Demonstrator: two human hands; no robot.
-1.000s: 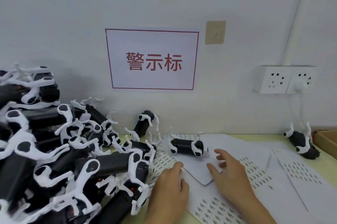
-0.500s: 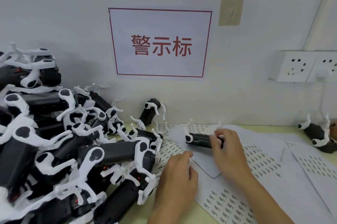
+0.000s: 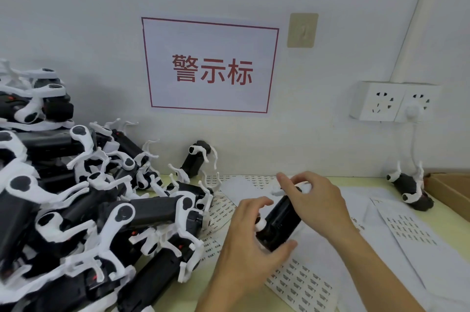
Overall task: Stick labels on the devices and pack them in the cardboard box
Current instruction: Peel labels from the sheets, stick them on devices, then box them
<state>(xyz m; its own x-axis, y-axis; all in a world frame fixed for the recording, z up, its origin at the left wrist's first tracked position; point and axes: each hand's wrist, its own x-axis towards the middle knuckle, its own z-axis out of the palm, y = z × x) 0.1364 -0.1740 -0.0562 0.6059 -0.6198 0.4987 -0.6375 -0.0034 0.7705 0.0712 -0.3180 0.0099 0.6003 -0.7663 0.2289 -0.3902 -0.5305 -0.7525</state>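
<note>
A black device with white arms [image 3: 278, 221] is lifted off the table between both hands, tilted with its far end up. My right hand [image 3: 315, 199] grips its upper end from above. My left hand [image 3: 250, 240] holds its lower end, thumb under it and fingers curled over the top. White label sheets [image 3: 300, 283] with rows of small labels lie on the table under and around the hands. A corner of the cardboard box [image 3: 450, 191] shows at the right edge.
A big heap of several black-and-white devices [image 3: 76, 210] fills the left side. One device [image 3: 197, 161] leans against the wall and another [image 3: 410, 191] lies beside the box. A wall socket with a white plug [image 3: 394, 102] and cable hangs above it.
My right hand reached the lone device on the sheets, took hold of it and brought it nearer. My left hand came off the sheet and now holds its lower end.
</note>
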